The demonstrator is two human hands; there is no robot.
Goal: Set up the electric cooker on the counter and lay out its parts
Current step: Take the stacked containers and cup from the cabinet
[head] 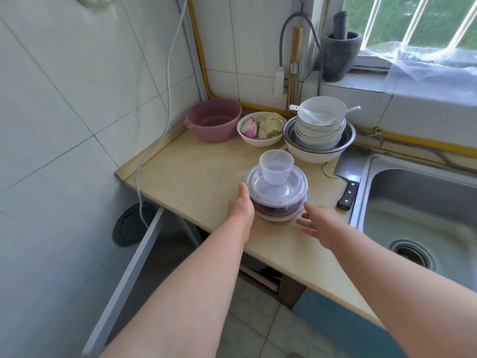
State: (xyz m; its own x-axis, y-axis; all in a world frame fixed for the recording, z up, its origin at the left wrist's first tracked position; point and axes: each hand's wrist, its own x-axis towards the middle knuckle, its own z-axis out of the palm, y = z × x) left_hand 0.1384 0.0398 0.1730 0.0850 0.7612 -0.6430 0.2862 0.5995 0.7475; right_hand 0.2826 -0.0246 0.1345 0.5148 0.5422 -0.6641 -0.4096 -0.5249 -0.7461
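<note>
The small electric cooker (280,213) stands on the beige counter (196,177) near its front edge. It has a pink-and-white body and a clear round lid (277,188). A translucent measuring cup (276,166) stands upright on the lid. My left hand (241,206) rests against the cooker's left side, thumb up along the lid's rim; the fingers are hidden behind. My right hand (318,224) hovers just right of the cooker, fingers spread, a small gap from it.
Behind the cooker stand a pink basin (214,120), a white bowl with onion and food (260,131), and stacked bowls with spoons (320,127). A cleaver (348,180) lies by the steel sink (423,210). A white cord (169,81) hangs down the left wall.
</note>
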